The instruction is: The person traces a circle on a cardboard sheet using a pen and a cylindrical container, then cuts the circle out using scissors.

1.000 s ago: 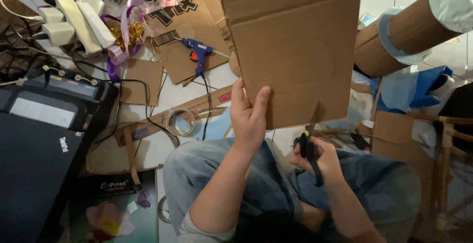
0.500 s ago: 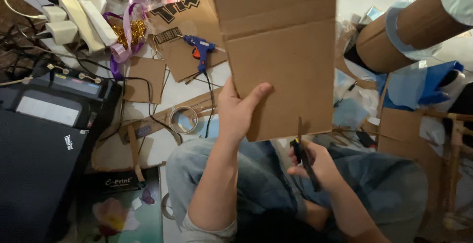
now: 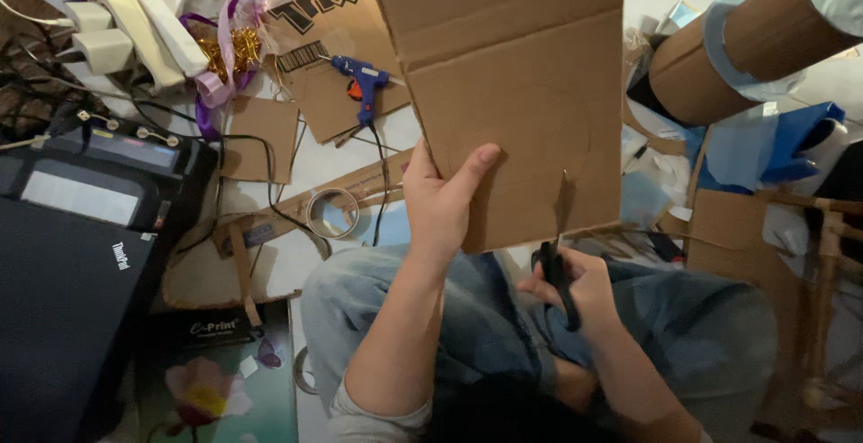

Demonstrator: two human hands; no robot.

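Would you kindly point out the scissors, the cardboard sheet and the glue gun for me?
scissors [image 3: 559, 277]: head view, on the black handle in the right hand.
cardboard sheet [image 3: 512, 93]: head view, on its bare brown middle.
glue gun [image 3: 364, 79]: head view, on its blue body, lying on the floor.
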